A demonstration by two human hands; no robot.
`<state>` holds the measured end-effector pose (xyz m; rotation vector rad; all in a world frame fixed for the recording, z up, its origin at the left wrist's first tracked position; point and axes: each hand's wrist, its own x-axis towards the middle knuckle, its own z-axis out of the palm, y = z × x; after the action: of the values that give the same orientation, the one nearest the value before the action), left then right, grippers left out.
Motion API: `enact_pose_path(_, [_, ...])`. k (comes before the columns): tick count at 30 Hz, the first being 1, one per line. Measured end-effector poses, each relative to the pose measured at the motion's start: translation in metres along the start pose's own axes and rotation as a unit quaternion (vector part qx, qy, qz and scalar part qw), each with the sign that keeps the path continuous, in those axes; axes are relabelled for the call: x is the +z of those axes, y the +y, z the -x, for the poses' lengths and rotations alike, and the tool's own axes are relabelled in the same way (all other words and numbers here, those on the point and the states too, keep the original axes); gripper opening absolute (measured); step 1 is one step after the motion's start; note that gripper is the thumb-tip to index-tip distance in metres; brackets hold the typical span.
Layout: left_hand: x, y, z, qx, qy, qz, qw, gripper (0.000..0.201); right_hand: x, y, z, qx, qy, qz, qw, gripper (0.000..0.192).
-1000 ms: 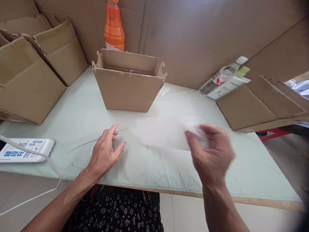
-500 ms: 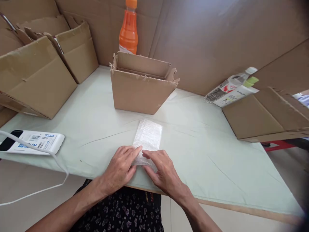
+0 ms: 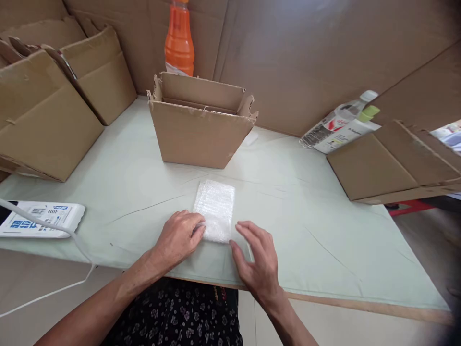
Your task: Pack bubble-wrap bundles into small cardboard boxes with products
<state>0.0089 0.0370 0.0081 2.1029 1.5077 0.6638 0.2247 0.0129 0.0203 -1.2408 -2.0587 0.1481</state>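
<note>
While bubble-wrap pouch (image 3: 215, 210) lies flat on pale green table cover (image 3: 309, 230), just before open cardboard box (image 3: 200, 121), left hand (image 3: 178, 237) presses fingertips together on its near-left corner. Right hand (image 3: 260, 262) rests beside near-right corner, fingers spread, holding nothing.

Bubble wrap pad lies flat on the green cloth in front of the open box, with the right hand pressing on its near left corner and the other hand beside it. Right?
Not quite: the head view shows the left hand pressing the bubble wrap pad at its near left corner. The right hand lies beside it on the green cloth, before the open box.
</note>
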Motion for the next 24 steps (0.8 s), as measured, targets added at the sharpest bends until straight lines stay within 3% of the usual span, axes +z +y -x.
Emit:
enact_pose_path(3, [0.002, -0.001, -0.007, -0.016, -0.018, -0.023, 0.999, 0.016, 0.003, -0.001, -0.001, -0.090, -0.084, 0.065, 0.990, 0.031])
enact_pose_path(6, [-0.002, -0.002, -0.002, -0.006, 0.025, -0.001, 1.000, 0.022, 0.011, 0.004, -0.009, -0.093, -0.126, 0.058, 0.986, 0.024])
enact_pose_path(9, [-0.013, 0.001, 0.013, 0.062, 0.088, 0.030, 0.994, 0.044, 0.010, 0.009, -0.015, -0.033, -0.164, -0.027, 0.986, 0.025])
enact_pose_path(11, [-0.019, 0.003, 0.023, 0.106, 0.071, 0.042, 0.991, 0.052, 0.005, 0.009, -0.017, 0.034, -0.203, -0.094, 0.974, 0.025])
enact_pose_path(14, [-0.018, 0.003, 0.029, 0.111, 0.037, 0.063, 0.991, 0.040, -0.004, 0.007, -0.019, 0.132, -0.260, -0.174, 0.941, 0.026])
enact_pose_path(16, [-0.011, 0.000, 0.024, 0.079, 0.048, 0.054, 0.994, 0.032, -0.005, 0.006, -0.018, 0.147, -0.243, -0.176, 0.942, 0.025])
enact_pose_path(20, [-0.001, -0.007, 0.009, 0.022, 0.067, -0.024, 0.997, 0.024, 0.000, 0.002, -0.014, 0.025, -0.110, -0.019, 0.993, 0.025])
enact_pose_path(24, [-0.003, -0.008, 0.009, -0.024, 0.098, -0.008, 0.995, 0.028, 0.013, 0.007, -0.020, -0.068, -0.175, 0.057, 0.981, 0.029])
